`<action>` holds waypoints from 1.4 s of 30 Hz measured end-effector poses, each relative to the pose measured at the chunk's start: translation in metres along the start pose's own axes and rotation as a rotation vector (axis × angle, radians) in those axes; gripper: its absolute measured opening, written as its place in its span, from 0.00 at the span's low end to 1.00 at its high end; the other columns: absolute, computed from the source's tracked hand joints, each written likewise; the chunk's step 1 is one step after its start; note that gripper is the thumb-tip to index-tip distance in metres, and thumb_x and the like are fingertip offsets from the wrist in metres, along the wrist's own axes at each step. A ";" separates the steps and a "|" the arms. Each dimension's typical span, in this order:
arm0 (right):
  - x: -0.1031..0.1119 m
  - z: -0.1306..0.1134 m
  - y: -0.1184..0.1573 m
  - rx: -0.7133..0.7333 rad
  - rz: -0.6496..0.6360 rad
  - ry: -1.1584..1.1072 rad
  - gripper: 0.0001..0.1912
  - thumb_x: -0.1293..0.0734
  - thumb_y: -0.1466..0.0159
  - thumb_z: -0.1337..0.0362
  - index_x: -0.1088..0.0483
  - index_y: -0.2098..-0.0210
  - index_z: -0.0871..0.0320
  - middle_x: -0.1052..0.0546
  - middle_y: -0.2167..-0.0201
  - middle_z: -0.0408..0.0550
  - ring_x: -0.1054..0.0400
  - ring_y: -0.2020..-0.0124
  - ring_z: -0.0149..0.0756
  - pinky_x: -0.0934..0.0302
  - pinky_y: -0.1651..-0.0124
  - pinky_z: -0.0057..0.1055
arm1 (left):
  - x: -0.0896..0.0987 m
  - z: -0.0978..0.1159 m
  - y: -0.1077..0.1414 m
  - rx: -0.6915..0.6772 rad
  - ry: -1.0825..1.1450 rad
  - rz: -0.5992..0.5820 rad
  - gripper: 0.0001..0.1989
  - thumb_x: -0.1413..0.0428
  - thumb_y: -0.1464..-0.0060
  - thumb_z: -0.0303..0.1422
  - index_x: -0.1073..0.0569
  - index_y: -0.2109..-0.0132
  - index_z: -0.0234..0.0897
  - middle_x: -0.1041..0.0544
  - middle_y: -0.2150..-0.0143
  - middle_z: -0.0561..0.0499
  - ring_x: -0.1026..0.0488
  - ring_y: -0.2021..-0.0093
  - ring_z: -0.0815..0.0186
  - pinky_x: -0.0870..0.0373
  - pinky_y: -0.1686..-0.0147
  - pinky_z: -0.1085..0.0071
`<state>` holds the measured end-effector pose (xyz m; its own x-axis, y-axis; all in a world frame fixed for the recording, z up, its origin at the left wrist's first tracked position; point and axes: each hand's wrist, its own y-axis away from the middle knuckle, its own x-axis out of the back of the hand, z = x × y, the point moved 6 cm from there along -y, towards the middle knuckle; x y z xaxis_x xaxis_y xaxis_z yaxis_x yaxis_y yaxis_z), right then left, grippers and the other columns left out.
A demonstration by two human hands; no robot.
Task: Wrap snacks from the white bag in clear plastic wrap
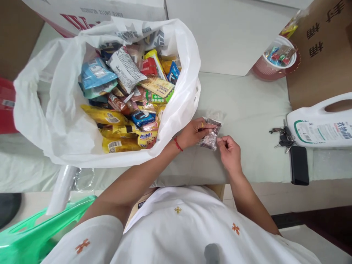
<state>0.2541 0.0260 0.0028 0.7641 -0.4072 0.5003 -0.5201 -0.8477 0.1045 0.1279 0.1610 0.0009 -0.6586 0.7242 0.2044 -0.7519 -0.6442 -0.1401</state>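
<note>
Under our left hand lies a small packet of clear plastic with dark contents, its long axis running roughly away from our body, the far end leaning a little right. The left fingers stretch almost straight across it; whether the thumb closes that grip we cannot tell. Our right hand comes from the other side, thumb and forefinger drawn together in a pinching grip on the near right edge, so both hands are touching it. Beneath is the cloth-covered tabletop. To our left the wide white bag of snacks stands just beside the left wrist; rightward we have bare cloth, then keys, a phone and a white bottle
</note>
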 end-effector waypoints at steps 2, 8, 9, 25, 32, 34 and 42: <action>0.000 0.012 -0.003 -0.036 -0.026 0.012 0.21 0.38 0.29 0.45 0.35 0.70 0.52 0.32 0.78 0.40 0.38 0.75 0.35 0.39 0.69 0.33 | 0.000 -0.002 0.000 -0.010 -0.002 -0.002 0.16 0.44 0.33 0.42 0.17 0.48 0.38 0.30 0.66 0.52 0.30 0.67 0.68 0.32 0.64 0.71; 0.013 -0.028 0.009 0.326 0.232 0.259 0.15 0.41 0.26 0.57 0.27 0.49 0.55 0.22 0.53 0.59 0.28 0.48 0.51 0.35 0.43 0.52 | -0.002 -0.019 0.002 0.101 0.073 0.126 0.30 0.39 0.37 0.49 0.27 0.36 0.36 0.32 0.69 0.55 0.34 0.70 0.69 0.32 0.66 0.71; 0.009 -0.039 0.011 0.434 0.193 0.301 0.17 0.41 0.26 0.58 0.27 0.45 0.54 0.23 0.48 0.60 0.31 0.42 0.53 0.38 0.38 0.54 | -0.002 -0.023 0.003 0.128 0.100 0.142 0.32 0.38 0.39 0.50 0.29 0.35 0.36 0.32 0.69 0.56 0.35 0.71 0.70 0.32 0.68 0.71; -0.027 -0.036 0.007 0.670 0.015 0.251 0.35 0.36 0.27 0.60 0.50 0.24 0.46 0.27 0.36 0.53 0.39 0.30 0.49 0.38 0.31 0.56 | -0.003 0.004 0.053 0.162 -0.469 0.563 0.21 0.50 0.30 0.49 0.29 0.65 0.37 0.27 0.66 0.48 0.27 0.64 0.61 0.29 0.60 0.63; -0.011 -0.033 0.003 0.501 -0.061 0.048 0.30 0.39 0.27 0.60 0.46 0.28 0.47 0.28 0.36 0.54 0.34 0.33 0.47 0.37 0.32 0.52 | -0.019 0.042 0.041 -0.210 -0.601 0.348 0.22 0.58 0.26 0.39 0.29 0.36 0.35 0.25 0.37 0.39 0.31 0.34 0.57 0.34 0.34 0.55; 0.013 -0.026 -0.022 0.414 0.073 -0.027 0.25 0.42 0.27 0.58 0.42 0.31 0.49 0.28 0.38 0.55 0.33 0.35 0.46 0.37 0.33 0.51 | -0.028 0.033 0.034 -0.195 -0.628 0.207 0.23 0.58 0.26 0.39 0.31 0.33 0.35 0.27 0.33 0.40 0.35 0.29 0.56 0.36 0.32 0.54; 0.007 -0.017 -0.187 0.273 -0.213 0.500 0.31 0.36 0.34 0.42 0.29 0.43 0.59 0.23 0.54 0.60 0.39 0.39 0.61 0.44 0.37 0.59 | -0.028 0.012 0.031 -0.266 -0.651 0.165 0.22 0.54 0.27 0.37 0.31 0.32 0.38 0.29 0.31 0.43 0.37 0.27 0.57 0.35 0.33 0.53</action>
<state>0.3504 0.1870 0.0013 0.5345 -0.0664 0.8426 -0.2081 -0.9766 0.0550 0.1232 0.1177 0.0025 -0.6751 0.2761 0.6841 -0.6805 -0.5911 -0.4330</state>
